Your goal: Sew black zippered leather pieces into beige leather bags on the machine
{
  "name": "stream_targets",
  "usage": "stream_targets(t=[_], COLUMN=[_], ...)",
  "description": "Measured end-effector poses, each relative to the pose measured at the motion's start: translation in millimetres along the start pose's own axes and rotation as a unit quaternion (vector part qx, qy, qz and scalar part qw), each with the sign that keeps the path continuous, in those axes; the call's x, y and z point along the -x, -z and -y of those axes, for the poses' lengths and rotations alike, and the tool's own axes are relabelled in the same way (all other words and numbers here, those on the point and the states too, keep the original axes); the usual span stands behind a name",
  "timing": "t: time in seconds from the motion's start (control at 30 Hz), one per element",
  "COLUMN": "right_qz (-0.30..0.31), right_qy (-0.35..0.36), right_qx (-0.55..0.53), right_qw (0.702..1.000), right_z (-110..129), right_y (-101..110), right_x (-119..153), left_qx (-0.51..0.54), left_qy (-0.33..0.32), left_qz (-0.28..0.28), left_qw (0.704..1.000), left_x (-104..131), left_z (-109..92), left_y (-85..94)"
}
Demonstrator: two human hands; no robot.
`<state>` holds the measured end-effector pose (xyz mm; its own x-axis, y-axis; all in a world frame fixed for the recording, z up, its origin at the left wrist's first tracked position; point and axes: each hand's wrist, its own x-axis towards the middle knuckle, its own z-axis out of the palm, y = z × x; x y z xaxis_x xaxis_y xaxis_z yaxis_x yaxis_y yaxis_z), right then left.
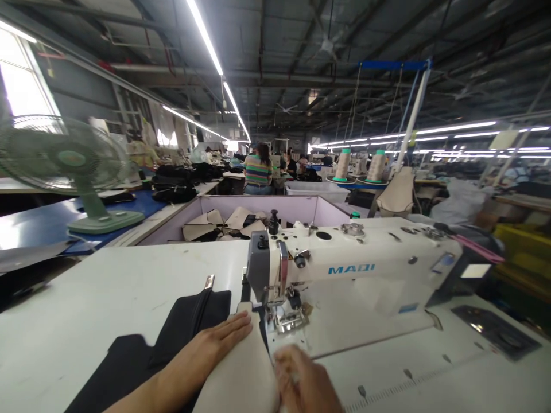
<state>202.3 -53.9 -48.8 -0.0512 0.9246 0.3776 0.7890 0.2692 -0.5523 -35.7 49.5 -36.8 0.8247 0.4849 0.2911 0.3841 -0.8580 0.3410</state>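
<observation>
A cream fabric panel [241, 376] with a narrow tab at its far end lies just left of the sewing machine's needle area. My left hand [221, 338] rests flat on the panel, fingers stretched toward the tab. At the panel's right edge, my right hand [301, 376] is closed with bent, somewhat blurred fingers; what they hold, if anything, is hidden. Black fabric [185, 321] with a zipper is spread under and beside my left forearm. The white sewing machine [357, 258] stands to the right, its presser foot [288, 324] close beyond my right hand.
Behind the white table [142, 287], a pale lilac bin [275, 203] holds cream and black pieces. A green fan [92, 172] stands at the left. Two thread cones [342, 165] sit behind the machine. A person in a striped top [258, 171] is farther back.
</observation>
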Motion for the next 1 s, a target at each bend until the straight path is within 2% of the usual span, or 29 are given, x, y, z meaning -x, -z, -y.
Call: stream_targets(t=[0.1, 0.2, 0.23, 0.3, 0.37, 0.47, 0.5, 0.53, 0.63, 0.7, 0.77, 0.93, 1.0], right_qz=[0.002, 0.058, 0.078, 0.111, 0.129, 0.110, 0.103, 0.101, 0.127, 0.124, 0.091, -0.124, -0.134], right_qy=[0.054, 0.098, 0.108, 0.125, 0.147, 0.186, 0.223, 0.277, 0.448, 0.482, 0.483, 0.479, 0.480], right_qx=[0.040, 0.075, 0.071, 0.059, 0.053, 0.043, 0.036, 0.027, 0.029, 0.046, 0.046, 0.008, 0.025], right_qw=[0.998, 0.991, 0.989, 0.984, 0.979, 0.975, 0.969, 0.955, 0.884, 0.866, 0.869, 0.869, 0.866], right_z=[-11.5, -24.2, -27.5, -32.3, -36.0, -41.4, -42.7, -43.3, -40.8, -37.3, -36.3, -55.9, -66.7], right_y=[26.5, 29.9, 28.6, 27.5, 31.3, 40.4, 41.6, 41.0, 28.6, 15.0, 1.2, -24.1, -30.9], right_x=[-31.4, -57.3, -62.1, -65.1, -59.7, -43.6, -39.1, -36.0, -36.3, -39.0, -36.8, -7.7, 0.5], left_qx=[0.036, 0.079, 0.089, 0.084, 0.052, 0.025, 0.026, 0.030, 0.039, 0.037, 0.036, 0.021, -0.017], left_qy=[0.094, 0.213, 0.234, 0.226, 0.181, 0.166, 0.172, 0.177, 0.186, 0.180, 0.168, 0.111, 0.081], left_qz=[0.010, -0.019, -0.034, -0.049, -0.053, -0.055, -0.059, -0.063, -0.075, -0.076, -0.073, -0.040, -0.025], left_qw=[0.995, 0.974, 0.968, 0.969, 0.981, 0.984, 0.983, 0.982, 0.979, 0.980, 0.982, 0.993, 0.996], left_x=[-3.2, -10.0, -11.8, -13.7, -13.4, -11.8, -11.7, -12.1, -14.7, -16.0, -15.3, -12.5, -15.7], left_z=[-9.1, -19.5, -21.9, -24.3, -24.2, -23.0, -23.1, -23.7, -28.7, -34.4, -40.9, -50.6, -49.7], left_y=[3.2, 6.8, 7.2, 6.7, 5.5, 5.4, 6.2, 7.3, 11.7, 13.2, 11.9, 1.8, 0.6])
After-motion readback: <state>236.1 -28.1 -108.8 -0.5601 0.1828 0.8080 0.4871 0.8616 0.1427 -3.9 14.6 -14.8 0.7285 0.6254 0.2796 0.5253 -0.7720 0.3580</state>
